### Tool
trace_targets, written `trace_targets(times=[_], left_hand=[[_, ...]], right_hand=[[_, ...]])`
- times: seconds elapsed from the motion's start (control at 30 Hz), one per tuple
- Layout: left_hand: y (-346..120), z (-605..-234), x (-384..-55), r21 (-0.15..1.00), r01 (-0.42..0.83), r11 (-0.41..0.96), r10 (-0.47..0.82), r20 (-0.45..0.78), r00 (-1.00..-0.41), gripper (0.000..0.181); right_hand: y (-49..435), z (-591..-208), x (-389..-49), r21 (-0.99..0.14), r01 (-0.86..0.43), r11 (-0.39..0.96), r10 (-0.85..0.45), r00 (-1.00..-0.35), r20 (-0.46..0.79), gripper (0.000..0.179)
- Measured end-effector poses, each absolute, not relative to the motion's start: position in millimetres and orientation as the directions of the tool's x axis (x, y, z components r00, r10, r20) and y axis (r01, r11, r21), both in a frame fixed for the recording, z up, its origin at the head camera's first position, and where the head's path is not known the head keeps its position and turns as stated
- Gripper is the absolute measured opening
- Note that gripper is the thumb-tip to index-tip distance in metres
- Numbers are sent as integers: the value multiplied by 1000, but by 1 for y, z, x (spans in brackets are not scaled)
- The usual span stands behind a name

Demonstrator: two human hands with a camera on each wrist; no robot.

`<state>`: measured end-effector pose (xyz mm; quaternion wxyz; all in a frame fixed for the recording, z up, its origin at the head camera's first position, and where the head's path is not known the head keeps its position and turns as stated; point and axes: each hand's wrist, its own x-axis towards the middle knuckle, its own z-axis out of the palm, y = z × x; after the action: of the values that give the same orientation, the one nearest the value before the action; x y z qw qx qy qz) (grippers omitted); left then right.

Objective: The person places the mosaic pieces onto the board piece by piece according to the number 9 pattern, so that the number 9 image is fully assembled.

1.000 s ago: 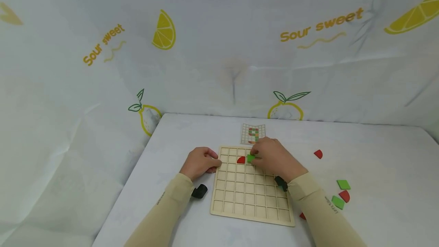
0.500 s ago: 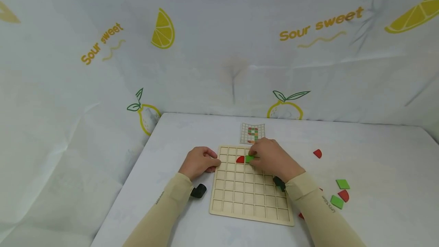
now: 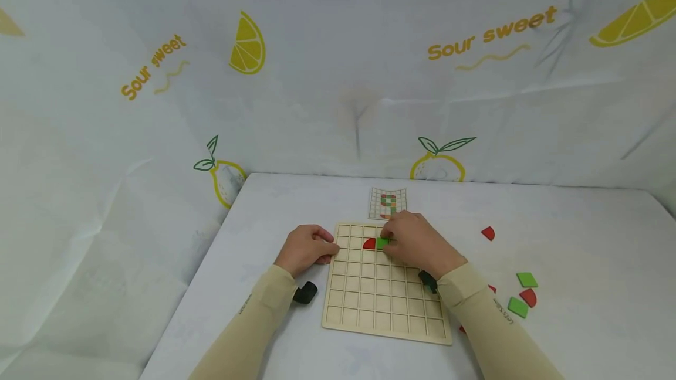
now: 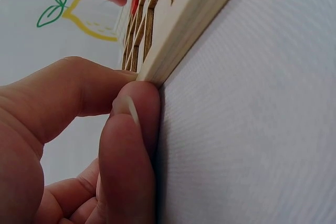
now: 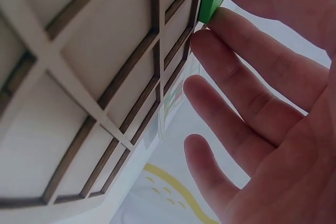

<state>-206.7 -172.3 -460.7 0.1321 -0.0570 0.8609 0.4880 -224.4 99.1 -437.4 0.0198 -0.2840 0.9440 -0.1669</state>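
Note:
A pale wooden grid board [image 3: 361,286] lies on the white table. By its left edge, my left hand [image 3: 308,249] pinches the rim between thumb and fingers; the left wrist view shows the fingertips [image 4: 144,100] against the board's side. My right hand [image 3: 419,242] reaches over the upper part of the board. Between its thumb and index finger is a green square tile [image 3: 382,243], whose edge [image 5: 210,1] also shows in the right wrist view, at the grid. The other right fingers are spread. Just left of the green tile, a red quarter-circle tile [image 3: 369,243] sits in a cell.
Behind the board lies a pattern card [image 3: 379,203], partly covered by the right hand. To the right are loose green tiles [image 3: 527,280] and red quarter-circle tiles [image 3: 488,233], some partly hidden by the right sleeve. A printed lemon cloth [image 3: 317,104] hangs behind the table.
The green tile has shifted slightly left, closer to the red tile, and now looks flatter and squared with the grid. My left hand keeps its place on the board's edge.

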Motion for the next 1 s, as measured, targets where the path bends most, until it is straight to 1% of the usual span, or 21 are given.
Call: trace_targets(times=[0.2,0.53,0.73,0.87,1.0], left_hand=[[-173,-460,-206,826,-215,521,37,-274,-961,20],[-171,-459,-206,824,-221,522,35,-279,-960,19],[-168,-457,-208,825,-216,521,41,-277,-960,19],[-168,-458,-208,826,-212,522,45,-275,-960,20],[-172,-461,-206,812,-233,535,19,-287,-958,20]], right_hand=[[99,-438,-224,-332,-523,785,-539,-841,47,8],[99,-435,-223,-301,-537,788,-547,-835,59,10],[102,-432,-223,-308,-522,795,-534,-844,53,11],[106,-432,-223,-335,-507,794,-521,-852,54,10],[111,-431,-224,-391,-471,791,-500,-865,31,14]])
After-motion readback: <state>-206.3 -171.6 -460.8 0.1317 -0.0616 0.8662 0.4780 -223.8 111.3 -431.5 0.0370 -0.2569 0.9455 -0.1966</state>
